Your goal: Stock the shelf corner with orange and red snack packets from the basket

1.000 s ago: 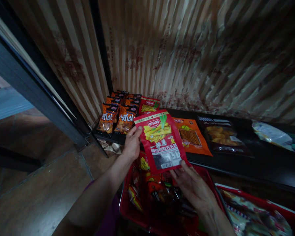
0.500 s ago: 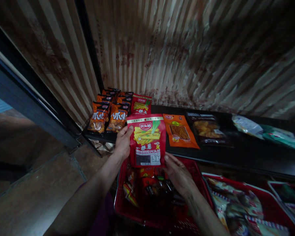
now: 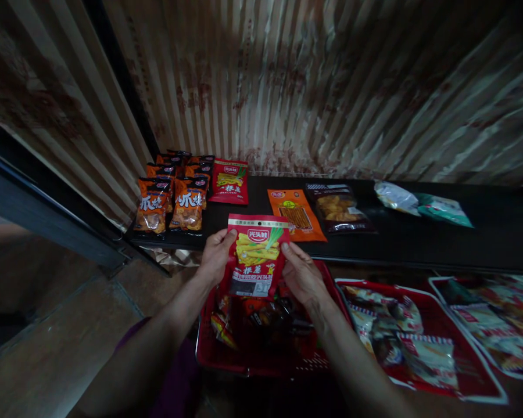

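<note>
Between my two hands is a red snack bag (image 3: 257, 255) with yellow sticks and a green onion printed on it, held upright with its front toward me. My left hand (image 3: 217, 255) pinches its left edge, the thumb on the front. On the right edge, my right hand (image 3: 303, 273) grips it near the upper half with the thumb in front. Beneath the bag stands a red basket (image 3: 226, 363) with several snack packs in it. A matching red snack bag (image 3: 229, 183) leans at the back of the black shelf (image 3: 255, 197).
Orange-and-black snack bags (image 3: 189, 203) stand in rows at the shelf's left end. An orange pack (image 3: 295, 215), a dark brown pack (image 3: 340, 209) and a white-and-green pack (image 3: 444, 209) lie farther right. Another red basket (image 3: 466, 371) holds several packs. A dark metal post (image 3: 117, 75) rises at left.
My right hand has moved up the bag's right edge and now grips it with the thumb in front. The view has shifted, so the shelf goods appear farther left.
</note>
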Available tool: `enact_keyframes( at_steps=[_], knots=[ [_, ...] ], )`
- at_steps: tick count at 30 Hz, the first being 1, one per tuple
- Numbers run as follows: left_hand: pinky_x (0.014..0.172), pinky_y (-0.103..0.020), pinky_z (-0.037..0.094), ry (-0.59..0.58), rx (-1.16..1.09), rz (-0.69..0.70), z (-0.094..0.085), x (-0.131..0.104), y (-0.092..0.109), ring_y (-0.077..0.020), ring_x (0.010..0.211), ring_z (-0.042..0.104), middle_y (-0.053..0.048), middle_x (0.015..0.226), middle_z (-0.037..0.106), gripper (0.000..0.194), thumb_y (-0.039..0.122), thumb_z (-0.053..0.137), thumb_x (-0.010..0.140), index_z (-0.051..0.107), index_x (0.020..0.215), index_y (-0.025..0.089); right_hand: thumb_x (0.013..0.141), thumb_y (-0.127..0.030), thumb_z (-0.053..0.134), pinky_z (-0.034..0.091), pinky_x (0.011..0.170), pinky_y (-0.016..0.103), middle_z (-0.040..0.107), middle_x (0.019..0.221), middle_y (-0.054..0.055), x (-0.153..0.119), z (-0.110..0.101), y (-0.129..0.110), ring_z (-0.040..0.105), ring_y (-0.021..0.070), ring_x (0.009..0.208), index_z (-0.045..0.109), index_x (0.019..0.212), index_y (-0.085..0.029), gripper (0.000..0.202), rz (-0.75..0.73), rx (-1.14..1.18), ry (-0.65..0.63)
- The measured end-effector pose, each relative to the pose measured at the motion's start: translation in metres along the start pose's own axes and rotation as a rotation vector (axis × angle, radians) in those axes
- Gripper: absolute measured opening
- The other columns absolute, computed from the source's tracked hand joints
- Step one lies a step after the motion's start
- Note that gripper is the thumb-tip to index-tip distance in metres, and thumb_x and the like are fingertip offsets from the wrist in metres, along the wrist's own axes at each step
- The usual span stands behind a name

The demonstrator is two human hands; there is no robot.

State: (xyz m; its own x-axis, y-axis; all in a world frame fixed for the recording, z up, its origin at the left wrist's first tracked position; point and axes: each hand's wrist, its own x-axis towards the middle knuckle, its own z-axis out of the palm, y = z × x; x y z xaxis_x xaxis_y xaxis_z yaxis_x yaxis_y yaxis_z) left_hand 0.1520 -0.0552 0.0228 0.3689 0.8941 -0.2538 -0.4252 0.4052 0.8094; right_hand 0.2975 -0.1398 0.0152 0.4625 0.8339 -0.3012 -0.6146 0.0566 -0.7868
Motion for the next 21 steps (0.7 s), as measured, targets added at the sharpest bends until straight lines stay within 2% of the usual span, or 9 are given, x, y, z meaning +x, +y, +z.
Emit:
enact_keyframes(
  at_steps=[3,7,11,16,21],
  knots=[
    [0.066,-0.032,0.054,-0.025,-0.026,-0.032,0.003,-0.002,-0.002,-0.0214,0.07,0.069,-0.005,0.068,0.07,0.041,0.043,0.083,0.052,0.068,0.077,0.015,0.05,-0.034,0.089,0.057,0.075,0.03,0.077,0.079,0.0,0.0,0.0,-0.002,0.071,0.018,0.073,0.073,0.078,-0.022,0.035,-0.008,0.009,0.02],
    [0.068,-0.029,0.053,-0.051,-0.017,-0.04,0.002,-0.002,-0.002,-0.0182,0.069,0.068,-0.005,0.072,0.072,0.038,0.041,0.082,0.056,0.069,0.08,0.015,0.048,-0.034,0.089,0.057,0.077,0.035,0.077,0.079,0.003,0.0,-0.001,-0.004,0.071,0.0224,0.077,0.073,0.081,-0.02,0.04,0.014,0.014,0.04],
    [0.071,-0.026,0.052,-0.066,-0.031,-0.06,0.001,-0.003,0.0,-0.0159,0.069,0.068,-0.005,0.074,0.072,0.036,0.036,0.083,0.054,0.07,0.079,0.014,0.048,-0.031,0.09,0.057,0.079,0.036,0.077,0.079,0.002,0.005,-0.006,-0.006,0.071,0.022,0.076,0.071,0.081,-0.02,0.04,0.031,0.054,0.07],
    [0.069,-0.027,0.051,-0.16,0.071,-0.121,0.001,-0.007,0.001,-0.0166,0.067,0.066,-0.006,0.075,0.073,0.038,0.036,0.083,0.055,0.072,0.083,0.014,0.051,-0.027,0.089,0.058,0.078,0.036,0.077,0.08,0.002,0.013,-0.014,-0.009,0.071,0.0209,0.073,0.07,0.082,-0.02,0.038,0.03,0.077,0.105],
    [0.069,-0.028,0.051,-0.243,0.14,-0.119,-0.004,-0.008,-0.002,-0.0167,0.068,0.065,-0.006,0.079,0.073,0.037,0.038,0.081,0.06,0.071,0.086,0.014,0.055,-0.025,0.086,0.059,0.077,0.039,0.076,0.077,0.003,0.013,-0.015,-0.013,0.072,0.0233,0.073,0.07,0.079,-0.02,0.03,0.023,0.071,0.138]
  ],
)
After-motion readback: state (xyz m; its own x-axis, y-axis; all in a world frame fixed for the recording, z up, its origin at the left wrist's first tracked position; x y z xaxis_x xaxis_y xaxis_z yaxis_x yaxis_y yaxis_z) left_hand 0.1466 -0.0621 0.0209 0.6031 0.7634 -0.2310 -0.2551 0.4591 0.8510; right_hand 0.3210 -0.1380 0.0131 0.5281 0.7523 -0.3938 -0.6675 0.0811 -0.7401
